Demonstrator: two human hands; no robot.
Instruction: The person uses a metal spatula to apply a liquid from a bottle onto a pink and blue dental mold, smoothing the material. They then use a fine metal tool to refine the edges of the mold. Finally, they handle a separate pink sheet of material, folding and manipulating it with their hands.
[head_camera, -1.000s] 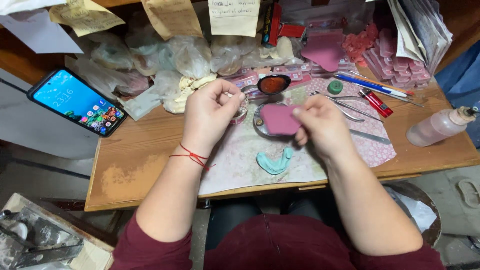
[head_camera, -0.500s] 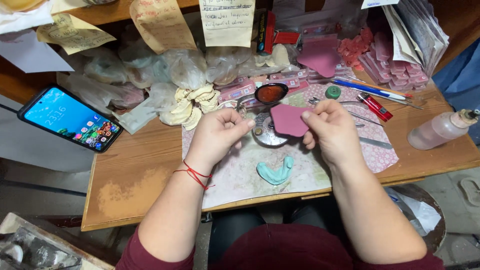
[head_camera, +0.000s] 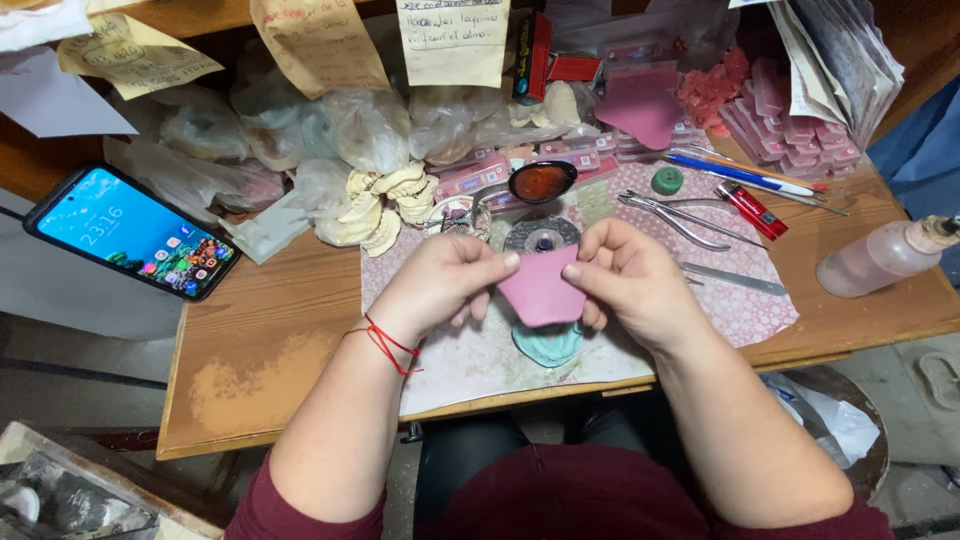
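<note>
Pinching a pink wax sheet (head_camera: 540, 290) between them, the left hand (head_camera: 445, 280) and the right hand (head_camera: 635, 280) meet over the patterned mat (head_camera: 745, 310) on the wooden bench (head_camera: 270, 350) in the head view. Each grip is pressed together on an upper corner of the sheet, thumb against forefinger. Half a second ago the sheet was held by the right hand alone, farther from the body; now both hands share it, nearer the bench's front edge. Just below the sheet lies a teal dental mould (head_camera: 548, 345), partly covered by it. Beyond the sheet sit a round metal dish (head_camera: 541, 236) and a spoon of red wax (head_camera: 541, 182). Right of the sheet lie pliers (head_camera: 670, 215), a red lighter (head_camera: 750, 209) and a squeeze bottle (head_camera: 885, 257). Far left of it rests a lit smartphone (head_camera: 132, 232).
</note>
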